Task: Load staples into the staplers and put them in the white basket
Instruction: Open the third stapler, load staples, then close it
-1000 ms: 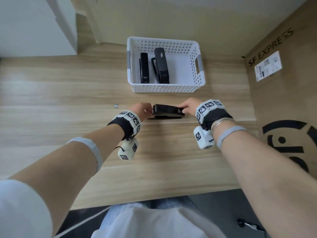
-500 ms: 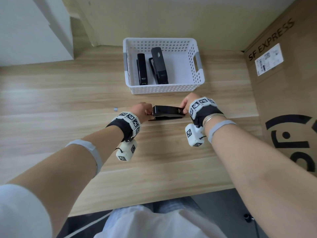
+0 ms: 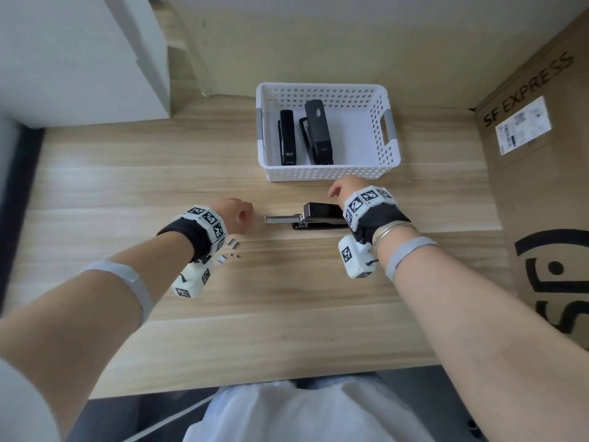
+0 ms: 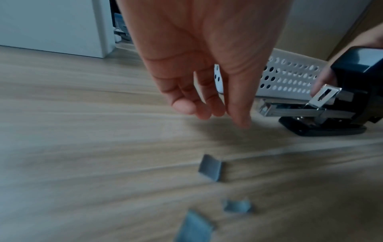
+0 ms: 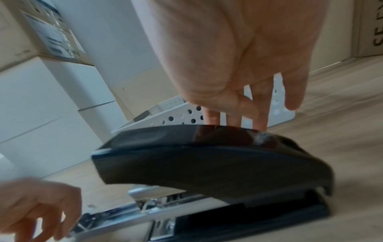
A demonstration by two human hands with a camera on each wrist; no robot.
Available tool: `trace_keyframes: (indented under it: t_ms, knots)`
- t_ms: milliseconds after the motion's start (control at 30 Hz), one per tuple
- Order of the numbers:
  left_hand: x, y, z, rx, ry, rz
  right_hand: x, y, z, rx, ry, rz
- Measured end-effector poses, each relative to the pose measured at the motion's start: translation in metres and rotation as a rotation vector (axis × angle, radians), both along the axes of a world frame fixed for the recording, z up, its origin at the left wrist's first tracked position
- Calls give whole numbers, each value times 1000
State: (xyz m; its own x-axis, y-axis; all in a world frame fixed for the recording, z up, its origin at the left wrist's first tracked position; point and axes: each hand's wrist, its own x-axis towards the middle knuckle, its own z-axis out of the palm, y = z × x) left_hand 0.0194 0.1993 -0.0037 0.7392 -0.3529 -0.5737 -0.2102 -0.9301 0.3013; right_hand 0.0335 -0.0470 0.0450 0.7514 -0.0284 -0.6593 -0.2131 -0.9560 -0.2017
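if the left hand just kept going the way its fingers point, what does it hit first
Probably the bare wooden desk. In the left wrist view the left hand hangs with fingers angled down and forward, holding nothing. The stapler's pulled-out tray lies off to its right, out of that line, though depth is hard to judge.

The left hand (image 3: pixel 237 215) has let go of the stapler (image 3: pixel 322 215), whose metal tray (image 3: pixel 280 220) now sticks out.

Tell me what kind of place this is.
Probably an office or storeroom corner: a wooden desk, a cardboard shipping box marked SF EXPRESS beside it, staplers in a white basket, and white boxes stacked nearby.
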Motion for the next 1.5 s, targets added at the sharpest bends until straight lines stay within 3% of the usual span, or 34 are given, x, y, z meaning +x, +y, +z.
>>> trace_keyframes:
  t_ms: [167,333,533,767,933,1100,1200,1367,1500]
  knots:
    - [-12,14,-10,71,41,-13,2,20,-4,11,-124,17]
    - [-14,10,-14,76,62,-6,0,27,-9,23,-117,36]
    - [-12,4,-18,-89,-75,67,-7,40,-14,120,-253,-4]
    - [-12,5,-21,-188,-134,134,-8,47,-19,145,-245,21]
    - [-10,8,-20,-35,-88,168,-8,47,-19,133,-238,51]
    - [-10,1,-18,-38,-65,100,-12,45,-23,136,-269,37]
    - [-9,-7,-14,-156,-101,220,-16,48,-22,147,-269,91]
    - [-6,-21,-2,-546,-86,378,-19,62,-22,157,-192,188]
    - [-6,-28,4,-641,-6,425,-18,68,-19,177,-184,184]
